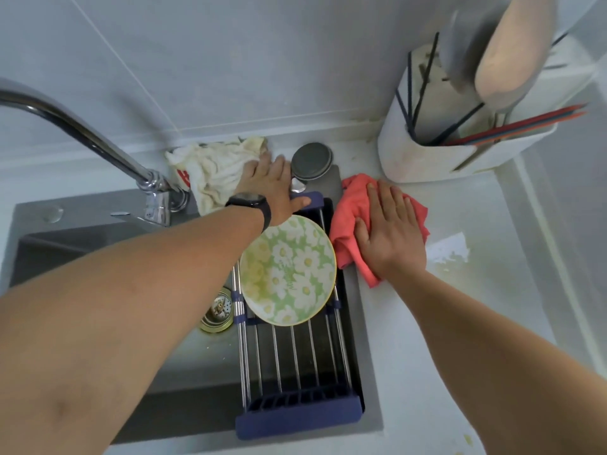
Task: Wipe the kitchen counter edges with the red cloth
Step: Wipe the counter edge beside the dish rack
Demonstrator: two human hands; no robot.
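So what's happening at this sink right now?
A person is wiping the counter beside the sink. The right hand presses flat on a red cloth at the sink's edge. The left hand reaches across to the far end of the dish rack, which holds a flowered plate, beside a white rag.

Two bare forearms come in from the bottom of the frame, one at lower left and one at lower right, with no sleeves showing on either. The left hand (269, 185) has a black watch (251, 202) on a black strap around the wrist, near the middle of the frame. The right hand (391, 234) wears nothing.
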